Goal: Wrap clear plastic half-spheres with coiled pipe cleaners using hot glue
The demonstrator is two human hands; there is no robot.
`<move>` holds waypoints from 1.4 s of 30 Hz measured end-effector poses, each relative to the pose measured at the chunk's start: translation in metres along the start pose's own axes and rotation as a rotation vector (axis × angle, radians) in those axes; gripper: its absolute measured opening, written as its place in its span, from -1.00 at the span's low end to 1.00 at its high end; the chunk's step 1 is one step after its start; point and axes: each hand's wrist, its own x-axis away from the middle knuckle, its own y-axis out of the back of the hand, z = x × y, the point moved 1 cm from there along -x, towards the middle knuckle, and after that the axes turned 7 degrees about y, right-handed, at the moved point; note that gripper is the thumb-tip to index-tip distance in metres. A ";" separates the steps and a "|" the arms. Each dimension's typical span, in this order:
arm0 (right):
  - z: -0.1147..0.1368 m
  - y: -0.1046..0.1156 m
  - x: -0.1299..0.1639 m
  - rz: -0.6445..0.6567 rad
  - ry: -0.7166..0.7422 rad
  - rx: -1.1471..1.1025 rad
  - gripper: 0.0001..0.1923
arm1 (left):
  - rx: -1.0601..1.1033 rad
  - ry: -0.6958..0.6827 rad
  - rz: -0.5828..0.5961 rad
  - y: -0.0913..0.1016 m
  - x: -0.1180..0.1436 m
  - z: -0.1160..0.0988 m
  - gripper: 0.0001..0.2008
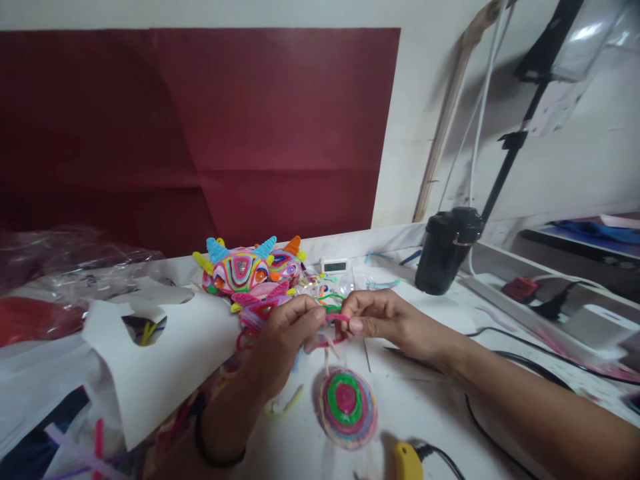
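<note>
Your left hand (287,333) and right hand (375,317) both pinch closed on the pink pipe cleaner (339,319), which runs sideways between your fingertips, above the coiled disc (347,407).

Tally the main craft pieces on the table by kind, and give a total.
Horned colourful pipe-cleaner figures: 2, the second behind it
Coiled round disc: 1
Pink pipe cleaner pinched between left hand and right hand: 1
Loose yellow pipe cleaner: 1
Yellow glue gun: 1
Total: 6

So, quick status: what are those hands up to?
Left hand and right hand pinching pink pipe cleaner. Coiled disc lies just below. Nothing in between.
</note>
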 end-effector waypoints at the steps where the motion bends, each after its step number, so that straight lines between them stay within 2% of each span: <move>1: 0.000 -0.001 -0.001 -0.008 -0.002 0.032 -0.77 | -0.065 -0.002 -0.007 0.000 0.000 0.000 -0.75; 5: 0.001 -0.002 -0.002 -0.086 0.001 0.195 -0.71 | -0.374 -0.046 -0.047 0.000 0.001 -0.003 -0.72; 7: 0.003 -0.002 -0.002 -0.116 0.032 0.317 -0.71 | -0.461 -0.065 -0.065 -0.001 0.002 -0.005 -0.72; 12: 0.009 -0.003 -0.004 -0.068 0.159 0.667 -0.83 | -0.526 -0.100 -0.085 -0.004 0.003 -0.007 -0.73; 20: 0.023 -0.011 -0.009 0.009 0.260 1.132 -0.80 | -0.697 -0.232 -0.101 -0.004 0.000 -0.005 -0.76; 22: 0.024 -0.013 -0.012 -0.018 0.290 1.215 -0.81 | -0.742 -0.274 -0.125 -0.004 -0.003 -0.007 -0.78; 26: 0.024 -0.015 -0.019 -0.216 0.350 1.203 -0.81 | -0.794 -0.365 -0.199 -0.004 -0.010 -0.016 -0.79; 29: 0.025 -0.016 -0.025 -0.369 0.384 1.147 -0.81 | -0.791 -0.424 -0.210 -0.005 -0.016 -0.024 -0.80; 33: 0.025 -0.015 -0.033 -0.525 0.345 0.990 -0.85 | -0.758 -0.472 -0.219 -0.005 -0.022 -0.031 -0.80; 36: 0.023 -0.011 -0.037 -0.564 0.311 0.838 -0.86 | -0.747 -0.497 -0.220 -0.007 -0.025 -0.034 -0.79; 39: 0.022 -0.008 -0.038 -0.546 0.287 0.730 -0.86 | -0.727 -0.478 -0.225 -0.007 -0.025 -0.037 -0.80; 42: 0.027 -0.005 -0.034 -0.492 0.356 0.794 -0.84 | -0.709 -0.400 -0.199 -0.006 -0.025 -0.044 -0.79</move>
